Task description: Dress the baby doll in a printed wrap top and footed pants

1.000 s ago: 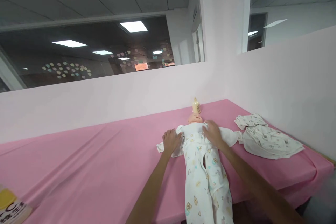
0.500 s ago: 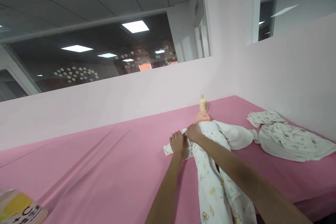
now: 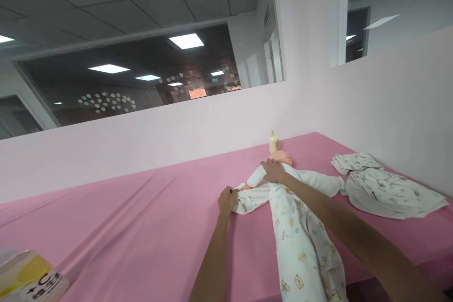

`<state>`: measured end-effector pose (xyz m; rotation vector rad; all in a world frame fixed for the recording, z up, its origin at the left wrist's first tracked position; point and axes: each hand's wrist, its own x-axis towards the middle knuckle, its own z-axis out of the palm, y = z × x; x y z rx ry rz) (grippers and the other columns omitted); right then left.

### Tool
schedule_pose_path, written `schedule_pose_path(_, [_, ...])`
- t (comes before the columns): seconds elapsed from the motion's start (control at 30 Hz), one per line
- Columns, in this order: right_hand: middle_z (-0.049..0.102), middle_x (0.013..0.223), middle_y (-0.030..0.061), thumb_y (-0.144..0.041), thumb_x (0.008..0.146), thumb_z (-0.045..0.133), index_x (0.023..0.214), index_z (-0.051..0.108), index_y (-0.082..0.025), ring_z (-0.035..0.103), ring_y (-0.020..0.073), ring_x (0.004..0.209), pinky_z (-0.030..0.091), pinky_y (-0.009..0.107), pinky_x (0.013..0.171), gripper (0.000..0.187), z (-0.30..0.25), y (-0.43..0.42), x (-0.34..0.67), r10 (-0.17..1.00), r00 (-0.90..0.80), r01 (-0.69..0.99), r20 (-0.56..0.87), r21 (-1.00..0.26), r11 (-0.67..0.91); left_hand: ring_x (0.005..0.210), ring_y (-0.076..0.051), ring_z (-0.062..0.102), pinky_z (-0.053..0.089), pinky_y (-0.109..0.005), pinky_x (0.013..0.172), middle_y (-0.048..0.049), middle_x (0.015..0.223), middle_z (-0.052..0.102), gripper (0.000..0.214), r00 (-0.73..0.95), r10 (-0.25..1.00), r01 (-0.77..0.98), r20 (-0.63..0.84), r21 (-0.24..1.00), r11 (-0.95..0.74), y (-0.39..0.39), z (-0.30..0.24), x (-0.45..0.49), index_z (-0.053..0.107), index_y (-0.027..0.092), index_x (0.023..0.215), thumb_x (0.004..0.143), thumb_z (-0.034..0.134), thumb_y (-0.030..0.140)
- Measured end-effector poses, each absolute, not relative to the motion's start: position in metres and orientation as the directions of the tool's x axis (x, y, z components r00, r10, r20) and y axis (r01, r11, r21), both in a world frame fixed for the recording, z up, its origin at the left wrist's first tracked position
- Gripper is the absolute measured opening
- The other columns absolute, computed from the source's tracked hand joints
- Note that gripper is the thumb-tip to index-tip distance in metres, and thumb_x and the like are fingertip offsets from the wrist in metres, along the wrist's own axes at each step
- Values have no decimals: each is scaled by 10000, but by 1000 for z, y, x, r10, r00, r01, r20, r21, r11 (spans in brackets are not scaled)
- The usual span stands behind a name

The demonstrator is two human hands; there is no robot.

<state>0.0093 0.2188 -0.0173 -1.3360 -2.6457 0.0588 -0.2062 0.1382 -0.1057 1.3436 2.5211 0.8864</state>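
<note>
A baby doll [image 3: 282,157] lies on its back on the pink tabletop [image 3: 141,217], dressed in a white printed sleepsuit [image 3: 300,236]. My left hand [image 3: 227,199] is closed on the end of the suit's left sleeve [image 3: 249,200], pinching the cuff against the table. My right hand [image 3: 273,171] is curled over the doll's shoulder, gripping the suit near the collar. A small feeding bottle [image 3: 273,142] stands just behind the doll's head.
A crumpled heap of printed baby clothes [image 3: 385,188] lies at the right by the pale partition wall [image 3: 389,113]. A yellow-and-white pack [image 3: 28,278] sits at the lower left corner. A window runs above the back wall.
My left hand slid left along the sleeve to its cuff. My right hand crossed from the doll's chest to its left shoulder, then moved up by the neck. The sleeve is now stretched out.
</note>
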Motion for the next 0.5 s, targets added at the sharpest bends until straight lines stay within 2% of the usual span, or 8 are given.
schedule_pose_path(0.3, [516, 1302, 176, -179, 812, 529, 1258, 493, -146, 473, 299, 1207, 361, 399, 943, 449, -18, 219, 15, 822, -533, 815, 200, -142, 562, 836, -156, 645, 443, -229, 680, -29, 904, 710, 193, -529, 843, 682, 95, 638, 356, 143, -111, -227, 647, 177, 875, 860, 480, 273])
schedule_pose_path(0.4, [517, 1293, 195, -167, 834, 495, 1258, 490, -128, 479, 315, 1198, 373, 413, 934, 425, -18, 215, 15, 829, -513, 826, 224, -134, 547, 810, -167, 653, 455, -242, 670, -37, 891, 709, 205, -518, 851, 698, 86, 618, 362, 142, -110, -226, 647, 170, 874, 868, 469, 272])
schedule_pose_path(0.5, [521, 1299, 195, -208, 851, 517, 1265, 489, -139, 486, 316, 1198, 377, 416, 948, 421, -19, 210, 10, 821, -523, 821, 229, -125, 557, 865, -218, 656, 463, -299, 729, -57, 924, 707, 223, -521, 846, 740, 118, 556, 378, 139, -107, -219, 638, 184, 867, 875, 489, 350])
